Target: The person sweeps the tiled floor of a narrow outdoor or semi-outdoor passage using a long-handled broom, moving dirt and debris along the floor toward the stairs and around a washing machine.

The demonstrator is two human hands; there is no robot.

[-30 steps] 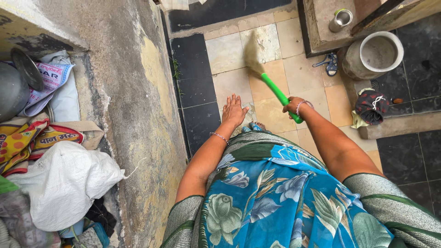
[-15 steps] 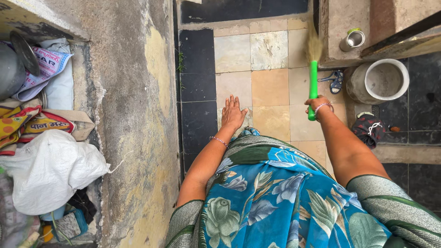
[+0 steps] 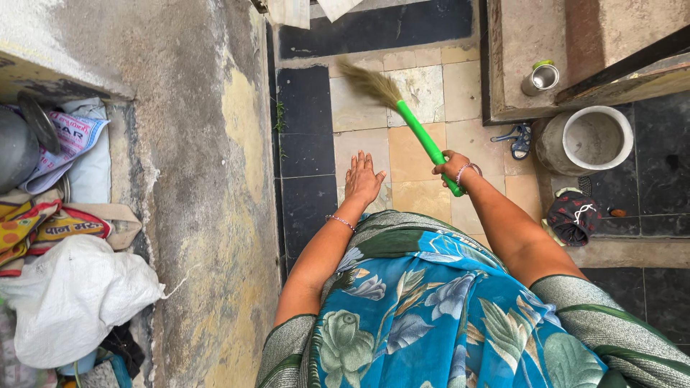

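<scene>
Green-handled broom [image 3: 420, 136] sits gripped in the right hand [image 3: 451, 167]; left hand [image 3: 361, 179] hangs flat, fingers spread.

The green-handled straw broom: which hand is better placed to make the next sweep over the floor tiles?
Right. The right hand already grips the green-handled straw broom, bristles over the beige floor tiles. The left hand is open and holds nothing.

One head camera — looking steeply down, close over the floor [image 3: 424, 154].

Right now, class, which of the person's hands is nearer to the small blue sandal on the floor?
Right. The right hand, gripping the green-handled broom, is just left of the blue sandal; the open left hand is farther left.
</scene>
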